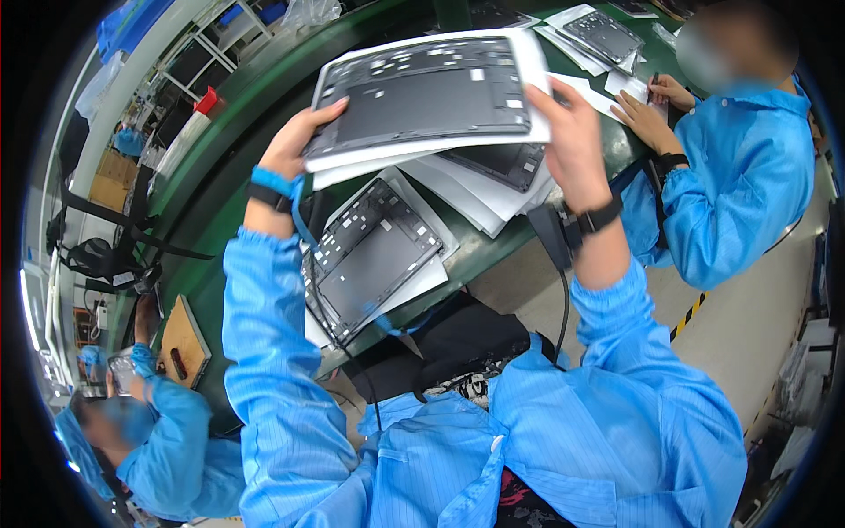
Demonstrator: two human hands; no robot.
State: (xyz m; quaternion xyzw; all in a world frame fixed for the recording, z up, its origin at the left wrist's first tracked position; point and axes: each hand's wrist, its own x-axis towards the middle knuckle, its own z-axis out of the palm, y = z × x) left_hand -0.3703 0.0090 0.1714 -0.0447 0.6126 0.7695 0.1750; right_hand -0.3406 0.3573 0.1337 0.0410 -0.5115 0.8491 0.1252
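Both my hands hold up a black tablet housing (414, 99) with white foam sheets (537, 63) beneath it, raised above the bench. My left hand (299, 136) grips its left edge, thumb on top. At the right edge my right hand (572, 132) closes on the sheets and housing, thumb over the rim. Small white pads dot the housing's upper part. Below it on the bench lies another black housing (378, 255) on white sheets, nearest my left forearm. A third housing (506, 163), on more sheets, is partly covered by the raised stack.
The green bench (238, 198) curves across the view. On the right a person in a blue smock (739, 185) handles a pen over papers beside further housings (603, 37). At lower left another person (180, 440) works near a wooden board (185, 343). A cable (563, 308) hangs from my right wrist.
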